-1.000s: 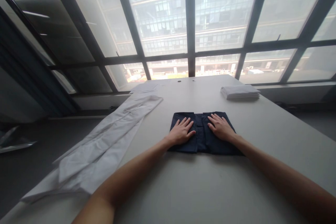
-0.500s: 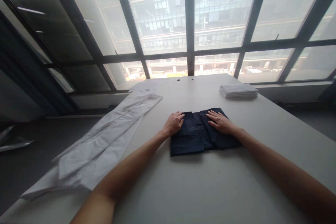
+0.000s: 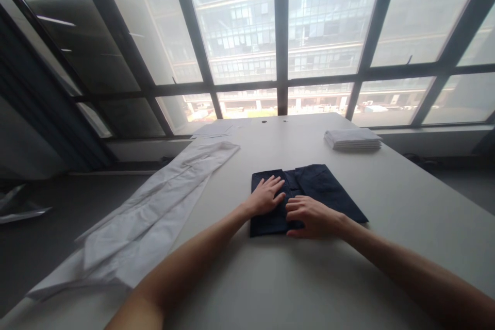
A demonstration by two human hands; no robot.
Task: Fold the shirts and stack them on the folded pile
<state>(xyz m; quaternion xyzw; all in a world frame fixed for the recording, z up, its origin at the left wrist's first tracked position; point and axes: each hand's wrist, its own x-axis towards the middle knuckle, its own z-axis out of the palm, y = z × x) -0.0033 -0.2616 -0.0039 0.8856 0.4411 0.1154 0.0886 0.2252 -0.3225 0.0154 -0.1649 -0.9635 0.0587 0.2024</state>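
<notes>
A folded navy blue garment [image 3: 328,185] lies on the white table, its two side panels meeting near the middle. My left hand [image 3: 266,196] rests flat on its left panel with the fingers spread. Over the near middle edge, my right hand [image 3: 313,217] has bent fingers on the cloth, and the thumb sits apart from them near the front edge. Dark cloth shows between that thumb and the fingers. Part of the centre seam is hidden under the right hand.
Long white cloth [image 3: 154,206] is spread along the table's left side. A stack of folded white cloths [image 3: 352,139] sits at the back right. White sheets [image 3: 214,129] lie at the far left end of the white table [image 3: 270,278], before large windows.
My right hand has moved from the far right part of the garment to its near middle edge. My left hand has slid slightly right and nearer, staying on the left panel.
</notes>
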